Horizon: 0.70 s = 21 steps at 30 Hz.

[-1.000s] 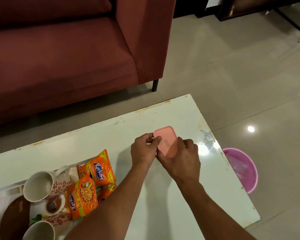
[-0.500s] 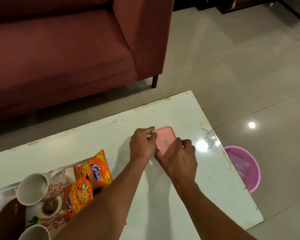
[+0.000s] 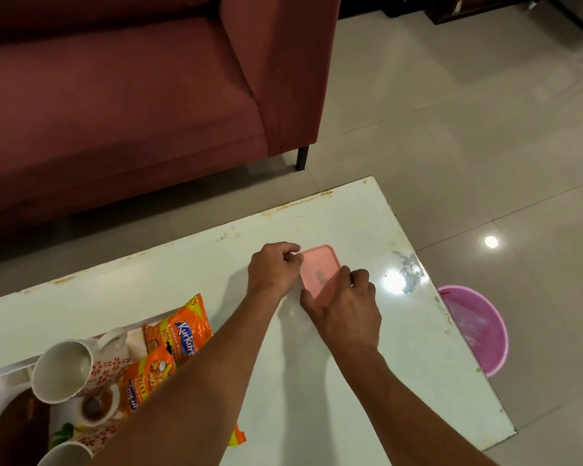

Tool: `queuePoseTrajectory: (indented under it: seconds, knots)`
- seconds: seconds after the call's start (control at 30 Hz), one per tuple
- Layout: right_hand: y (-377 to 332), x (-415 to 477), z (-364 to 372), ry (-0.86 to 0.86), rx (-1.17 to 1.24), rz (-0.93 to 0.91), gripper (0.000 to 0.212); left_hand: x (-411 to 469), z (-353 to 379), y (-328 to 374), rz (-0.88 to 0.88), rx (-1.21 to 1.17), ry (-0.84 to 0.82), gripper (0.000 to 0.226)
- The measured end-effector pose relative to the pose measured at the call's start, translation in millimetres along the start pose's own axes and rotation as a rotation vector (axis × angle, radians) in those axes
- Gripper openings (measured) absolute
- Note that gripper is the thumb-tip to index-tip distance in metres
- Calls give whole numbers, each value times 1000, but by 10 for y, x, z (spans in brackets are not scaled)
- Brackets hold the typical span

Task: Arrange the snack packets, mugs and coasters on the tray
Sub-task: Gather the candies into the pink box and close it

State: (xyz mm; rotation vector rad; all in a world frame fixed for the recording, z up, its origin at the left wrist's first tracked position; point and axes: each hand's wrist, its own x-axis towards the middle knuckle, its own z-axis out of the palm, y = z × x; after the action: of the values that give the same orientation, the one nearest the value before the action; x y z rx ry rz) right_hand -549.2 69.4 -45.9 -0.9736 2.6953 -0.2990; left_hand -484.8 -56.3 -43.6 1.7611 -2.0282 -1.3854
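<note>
Both my hands hold a flat pink rectangle (image 3: 318,274) with rounded corners, low over the white table (image 3: 401,364). My left hand (image 3: 273,270) pinches its upper left edge. My right hand (image 3: 347,307) grips its near end, thumb on the left side and fingers on the right. At the lower left a white tray (image 3: 0,373) carries two orange snack packets (image 3: 182,331) (image 3: 148,375), a floral mug (image 3: 68,368) lying on its side, a second mug (image 3: 64,454) at the frame edge, and a brown round coaster (image 3: 17,428). My left forearm covers part of the packets.
A dark red sofa (image 3: 115,95) stands beyond the table's far edge. A pink bucket (image 3: 475,327) sits on the tiled floor past the table's right edge. A small saucer with a brown centre (image 3: 96,405) lies between the mugs.
Both hands stay on the pink rectangle at the same spot on the table. It now lies flatter, and my left fingers have slid up to its upper left edge.
</note>
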Motion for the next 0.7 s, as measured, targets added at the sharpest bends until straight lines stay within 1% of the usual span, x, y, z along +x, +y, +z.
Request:
queuePoseTrajectory:
  seconds: [0.1,0.23,0.4,0.5,0.6,0.7]
  knots:
    - [36,-51,31,-19,21,13,78,48,-28,13,-105,-85,-55,19]
    - [116,-147,91,-59,124,-4,86,96,-56,31,-143,-106,-109,19]
    - [98,-85,72,-106,68,2,87,125,-35,26,-209,-161,-118,16]
    - [105,0,37,-161,71,26,82,127,-55,43,-228,-161,-139,16]
    - [64,44,-33,-206,134,47,74,80,-80,107,-160,-71,-148,19]
    - [-4,-72,-100,-222,148,81,72,-34,-183,158,-20,201,-145,20]
